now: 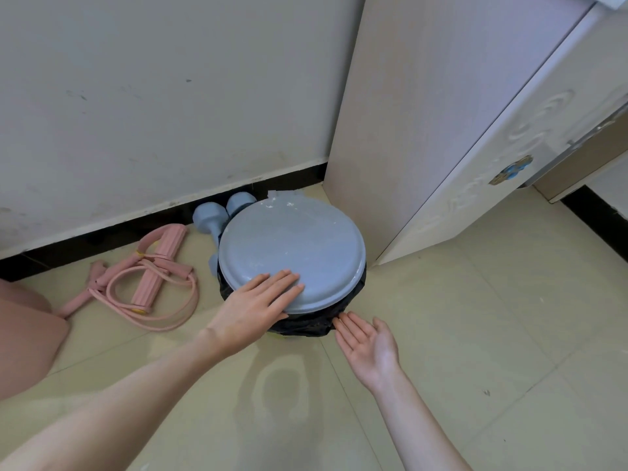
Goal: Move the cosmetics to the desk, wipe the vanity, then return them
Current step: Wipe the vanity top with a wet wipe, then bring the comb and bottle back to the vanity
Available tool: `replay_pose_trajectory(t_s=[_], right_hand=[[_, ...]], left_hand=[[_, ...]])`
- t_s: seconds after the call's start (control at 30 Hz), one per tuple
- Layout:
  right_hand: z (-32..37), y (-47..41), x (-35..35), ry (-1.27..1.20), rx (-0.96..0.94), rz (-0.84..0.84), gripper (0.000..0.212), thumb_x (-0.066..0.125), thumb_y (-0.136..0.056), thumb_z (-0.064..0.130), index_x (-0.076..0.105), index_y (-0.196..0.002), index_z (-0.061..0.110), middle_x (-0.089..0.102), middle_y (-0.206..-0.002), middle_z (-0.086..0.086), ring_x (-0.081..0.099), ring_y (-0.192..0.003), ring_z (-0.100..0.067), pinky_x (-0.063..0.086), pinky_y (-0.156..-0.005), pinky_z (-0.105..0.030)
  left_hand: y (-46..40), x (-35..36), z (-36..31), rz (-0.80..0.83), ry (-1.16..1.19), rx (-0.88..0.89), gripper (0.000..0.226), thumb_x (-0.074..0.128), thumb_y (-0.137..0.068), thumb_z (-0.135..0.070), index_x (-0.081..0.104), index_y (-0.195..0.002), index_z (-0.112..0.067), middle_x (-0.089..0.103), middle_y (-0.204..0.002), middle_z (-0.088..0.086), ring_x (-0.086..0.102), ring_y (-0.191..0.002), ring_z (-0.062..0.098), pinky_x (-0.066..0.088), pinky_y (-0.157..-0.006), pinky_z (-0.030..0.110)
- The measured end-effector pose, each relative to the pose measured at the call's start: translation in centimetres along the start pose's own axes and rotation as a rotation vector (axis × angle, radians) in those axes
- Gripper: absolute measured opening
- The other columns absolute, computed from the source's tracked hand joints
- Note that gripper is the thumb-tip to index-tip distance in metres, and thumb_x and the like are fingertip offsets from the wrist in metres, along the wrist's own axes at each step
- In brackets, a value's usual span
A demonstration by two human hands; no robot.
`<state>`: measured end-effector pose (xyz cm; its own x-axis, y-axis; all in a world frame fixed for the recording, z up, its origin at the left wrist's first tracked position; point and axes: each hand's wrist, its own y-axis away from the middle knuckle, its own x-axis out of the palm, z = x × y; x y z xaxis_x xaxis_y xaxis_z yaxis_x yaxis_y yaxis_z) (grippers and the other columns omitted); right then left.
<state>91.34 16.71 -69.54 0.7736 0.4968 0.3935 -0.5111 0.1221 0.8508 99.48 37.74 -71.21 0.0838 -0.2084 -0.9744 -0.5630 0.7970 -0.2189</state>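
Note:
A round bin with a grey-blue lid (299,246) and a black liner bag (306,324) stands on the floor beside a white cabinet. My left hand (255,304) lies flat on the near edge of the lid, fingers spread, its thumb under the rim. My right hand (368,345) is open, palm up, with its fingertips touching the black bag at the bin's near side. Neither hand holds anything. No cosmetics, vanity top or desk are in view.
A white cabinet (441,147) with a carved door and a blue flower knob (515,169) rises at the right. Blue dumbbells (217,212) lie behind the bin by the wall. A pink resistance band (149,277) lies left on the tiled floor. A pink object (23,334) is at far left.

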Motion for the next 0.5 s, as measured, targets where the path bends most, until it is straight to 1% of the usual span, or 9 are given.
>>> replay_pose_trajectory(t_s=[0.07,0.1,0.17,0.2,0.27,0.3,0.37,0.43,0.5], right_hand=[[0.0,-0.4,-1.4,-0.017,-0.002,-0.026,0.048,0.025,-0.102,0.028,0.044,-0.129,-0.006,0.052,-0.129,-0.023,0.05,-0.12,-0.033,0.04,-0.096,-0.038],[0.0,-0.6,-2.0,-0.025,0.0,-0.035,0.047,0.026,-0.101,0.028,0.045,-0.128,-0.006,0.055,-0.124,-0.022,0.051,-0.117,-0.033,0.041,-0.096,-0.038],[-0.2,-0.8,-3.1,-0.043,0.005,-0.047,0.046,0.026,-0.101,0.028,0.047,-0.126,-0.005,0.059,-0.111,-0.019,0.054,-0.11,-0.032,0.042,-0.095,-0.037],[-0.2,-0.8,-3.5,-0.046,0.005,-0.051,0.046,0.026,-0.101,0.028,0.047,-0.125,-0.005,0.06,-0.108,-0.019,0.054,-0.111,-0.032,0.042,-0.095,-0.037],[-0.1,-0.6,-4.0,-0.059,0.004,-0.058,0.044,0.027,-0.101,0.028,0.049,-0.122,-0.004,0.059,-0.111,-0.019,0.053,-0.114,-0.032,0.041,-0.096,-0.037],[0.0,-0.3,-4.2,-0.064,0.004,-0.063,0.043,0.027,-0.101,0.028,0.05,-0.12,-0.003,0.059,-0.113,-0.019,0.055,-0.111,-0.032,0.042,-0.095,-0.038],[0.1,0.8,-4.2,-0.071,0.013,-0.067,0.041,0.029,-0.101,0.027,0.051,-0.118,-0.003,0.06,-0.111,-0.018,0.059,-0.1,-0.03,0.044,-0.091,-0.036],[0.7,2.6,-4.0,-0.079,0.015,-0.063,0.04,0.03,-0.1,0.026,0.052,-0.117,-0.003,0.06,-0.11,-0.017,0.06,-0.097,-0.028,0.044,-0.089,-0.036],[1.4,5.0,-3.3,-0.066,0.002,-0.058,0.035,0.032,-0.099,0.023,0.052,-0.118,0.0,0.059,-0.114,-0.017,0.059,-0.101,-0.029,0.045,-0.09,-0.035]], left_hand=[[0.8,1.9,-0.7,-0.021,-0.032,-0.013,0.042,0.047,-0.09,-0.018,0.046,-0.131,-0.007,0.053,-0.134,0.013,0.05,-0.123,0.029,0.035,-0.104,0.041],[1.3,2.8,-1.0,-0.021,-0.042,-0.015,0.048,0.057,-0.086,-0.01,0.044,-0.132,-0.007,0.051,-0.135,0.013,0.048,-0.124,0.03,0.03,-0.106,0.041],[2.3,4.3,-1.5,0.024,-0.053,-0.064,0.078,0.072,-0.066,0.01,0.04,-0.134,-0.006,0.045,-0.14,0.013,0.042,-0.128,0.032,0.02,-0.109,0.041],[2.6,4.6,-1.9,0.044,-0.065,-0.105,0.085,0.07,-0.061,0.016,0.037,-0.136,-0.006,0.043,-0.142,0.013,0.041,-0.129,0.032,0.017,-0.11,0.041],[3.0,5.1,-2.8,0.043,-0.084,-0.135,0.071,0.055,-0.072,0.006,0.032,-0.138,-0.007,0.043,-0.142,0.012,0.039,-0.131,0.031,0.018,-0.109,0.044],[2.9,4.9,-3.2,0.067,-0.075,-0.148,0.061,0.046,-0.078,-0.005,0.032,-0.138,-0.007,0.044,-0.141,0.012,0.038,-0.131,0.031,0.02,-0.108,0.045],[2.5,3.8,-3.5,0.152,-0.087,-0.166,0.058,0.036,-0.08,-0.021,0.035,-0.136,-0.006,0.047,-0.139,0.012,0.041,-0.129,0.031,0.023,-0.105,0.047],[1.8,2.0,-3.7,0.194,-0.11,-0.157,0.059,0.05,-0.078,-0.026,0.043,-0.133,-0.005,0.051,-0.135,0.015,0.046,-0.126,0.032,0.026,-0.104,0.048],[0.8,-0.8,-4.2,0.25,-0.097,-0.17,0.068,0.073,-0.068,-0.027,0.052,-0.128,-0.004,0.055,-0.131,0.016,0.051,-0.122,0.032,0.039,-0.1,0.048]])
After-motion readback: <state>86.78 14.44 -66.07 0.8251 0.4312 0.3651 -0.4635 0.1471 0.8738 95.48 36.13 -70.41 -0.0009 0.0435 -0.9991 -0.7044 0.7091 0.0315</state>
